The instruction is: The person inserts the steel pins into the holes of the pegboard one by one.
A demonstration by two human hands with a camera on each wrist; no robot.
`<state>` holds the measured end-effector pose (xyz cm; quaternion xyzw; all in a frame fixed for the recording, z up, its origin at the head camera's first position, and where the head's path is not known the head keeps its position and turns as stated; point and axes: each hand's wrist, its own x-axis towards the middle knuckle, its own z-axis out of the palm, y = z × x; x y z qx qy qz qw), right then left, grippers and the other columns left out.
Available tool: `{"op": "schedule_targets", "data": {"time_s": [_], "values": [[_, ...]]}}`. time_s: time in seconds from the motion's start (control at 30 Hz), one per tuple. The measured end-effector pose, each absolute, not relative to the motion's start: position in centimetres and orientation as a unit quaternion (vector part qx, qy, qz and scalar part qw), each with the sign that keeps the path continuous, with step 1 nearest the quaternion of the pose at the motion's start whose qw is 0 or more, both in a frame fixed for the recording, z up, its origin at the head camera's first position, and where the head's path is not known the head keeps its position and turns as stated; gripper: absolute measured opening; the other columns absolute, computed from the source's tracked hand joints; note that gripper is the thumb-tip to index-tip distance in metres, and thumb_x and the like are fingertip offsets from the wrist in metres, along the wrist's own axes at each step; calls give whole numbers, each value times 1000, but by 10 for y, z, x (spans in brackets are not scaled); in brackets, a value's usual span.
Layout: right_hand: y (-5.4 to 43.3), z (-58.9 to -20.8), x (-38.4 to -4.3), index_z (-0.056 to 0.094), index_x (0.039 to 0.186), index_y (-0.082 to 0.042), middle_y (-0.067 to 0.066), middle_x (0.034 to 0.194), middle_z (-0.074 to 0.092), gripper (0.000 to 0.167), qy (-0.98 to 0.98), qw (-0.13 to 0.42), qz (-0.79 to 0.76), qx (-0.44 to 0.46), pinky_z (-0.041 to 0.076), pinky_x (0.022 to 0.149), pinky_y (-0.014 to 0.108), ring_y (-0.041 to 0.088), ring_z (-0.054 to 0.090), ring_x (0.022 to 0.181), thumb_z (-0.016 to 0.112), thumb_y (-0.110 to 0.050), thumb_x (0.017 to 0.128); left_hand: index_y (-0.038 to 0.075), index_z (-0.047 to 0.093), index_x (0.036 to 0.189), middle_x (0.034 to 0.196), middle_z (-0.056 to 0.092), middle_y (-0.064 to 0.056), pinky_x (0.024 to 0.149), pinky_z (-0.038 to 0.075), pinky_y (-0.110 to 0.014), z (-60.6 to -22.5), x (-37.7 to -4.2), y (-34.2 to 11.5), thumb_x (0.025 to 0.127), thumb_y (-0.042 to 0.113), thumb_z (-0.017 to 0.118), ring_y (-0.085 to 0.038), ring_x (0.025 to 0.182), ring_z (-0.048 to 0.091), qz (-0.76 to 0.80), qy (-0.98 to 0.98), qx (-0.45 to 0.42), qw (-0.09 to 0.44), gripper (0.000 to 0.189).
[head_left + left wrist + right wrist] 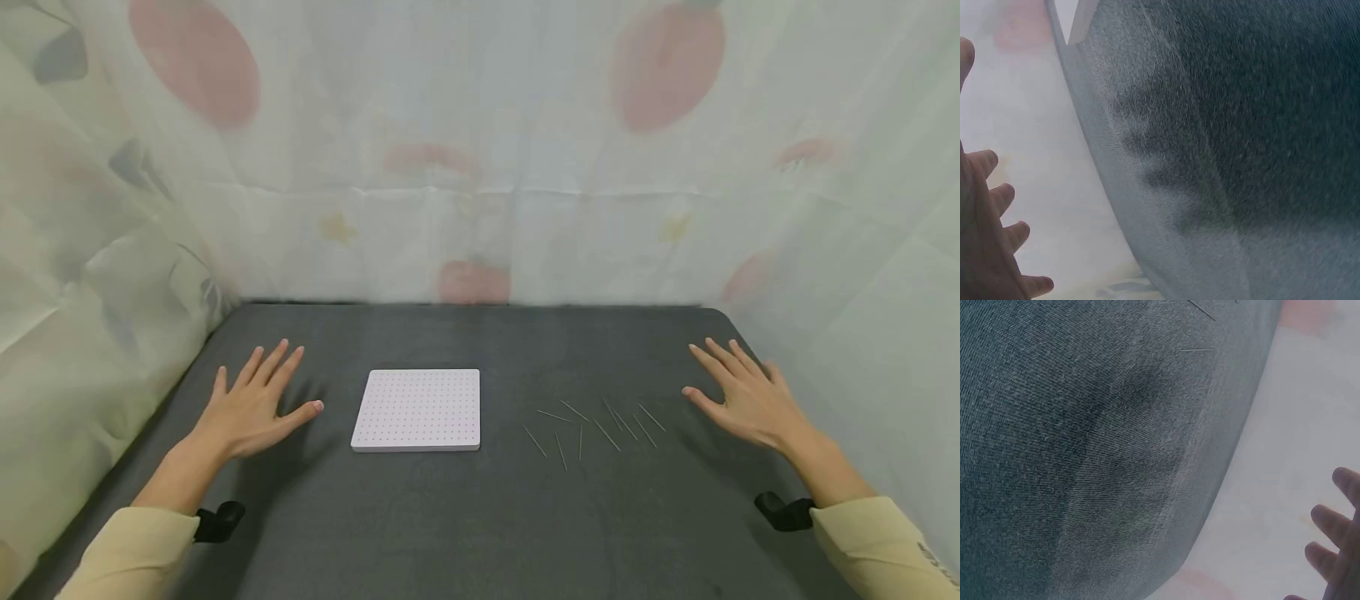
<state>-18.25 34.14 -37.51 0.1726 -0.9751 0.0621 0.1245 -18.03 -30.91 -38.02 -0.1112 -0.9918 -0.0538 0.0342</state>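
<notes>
My left hand (pixel 251 412) hovers over the left part of the dark table, palm down with fingers spread, holding nothing. To its right lies a flat white board (pixel 418 410) dotted with a grid of tiny holes. My right hand (pixel 750 404) is held over the right side of the table, fingers spread and apart from everything. Between the board and this hand, several thin metal needles (pixel 572 410) are scattered at different angles. The left wrist view catches a corner of the board (pixel 1075 19); in the right wrist view two needles (pixel 1200 309) show near the top.
A dark grey cloth-like tabletop (pixel 465 517) spreads under both hands. Behind it hangs a pale curtain (pixel 555 242) with red fruit prints, and more curtain (pixel 97 275) closes in the left side. Each wrist wears a black strap mount (pixel 219 522).
</notes>
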Motion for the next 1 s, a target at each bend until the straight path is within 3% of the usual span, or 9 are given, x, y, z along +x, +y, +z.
{"op": "schedule_targets", "data": {"time_s": [0.23, 0.4, 0.53, 0.63, 0.77, 1.0], "values": [[337, -374, -183, 39, 140, -16, 21, 130, 47, 64, -969, 168, 74, 167, 32, 83, 63, 44, 42, 116, 61, -42, 85, 17, 6, 149, 154, 6, -14, 95, 11, -72, -386, -177, -311, 82, 64, 49, -44, 137, 9, -111, -986, -107, 62, 92], [334, -376, -185, 50, 131, -11, 19, 117, 56, 58, -955, 219, 92, 175, 41, 69, 56, 40, 53, 100, 69, -33, 80, 17, 10, 149, 153, 11, -15, 91, 19, -70, -392, -177, -310, 82, 59, 54, -47, 132, 19, -138, -980, -112, 88, 91], [332, -379, -185, 55, 123, -6, 20, 111, 59, 53, -944, 250, 108, 185, 43, 52, 43, 37, 57, 88, 72, -24, 76, 19, 9, 149, 153, 12, -15, 86, 22, -72, -395, -180, -307, 83, 57, 55, -51, 128, 23, -164, -977, -105, 92, 89], [330, -383, -185, 56, 121, -4, 22, 111, 57, 50, -942, 246, 133, 183, 43, 54, 44, 38, 55, 89, 72, -18, 77, 21, 9, 149, 153, 13, -16, 83, 23, -73, -397, -181, -304, 83, 56, 55, -54, 125, 25, -187, -974, -90, 89, 88], [327, -389, -184, 55, 121, -1, 20, 109, 58, 47, -944, 227, 170, 170, 42, 70, 52, 37, 53, 94, 70, -14, 79, 19, 10, 149, 152, 14, -18, 83, 24, -74, -398, -182, -299, 84, 55, 56, -54, 126, 24, -221, -969, -77, 76, 88], [326, -400, -183, 55, 120, -1, 17, 102, 61, 43, -938, 215, 221, 157, 44, 70, 51, 35, 57, 91, 69, -10, 81, 11, 15, 148, 147, 19, -26, 88, 29, -69, -399, -181, -291, 86, 54, 54, -50, 127, 27, -276, -958, -62, 34, 85]]}}
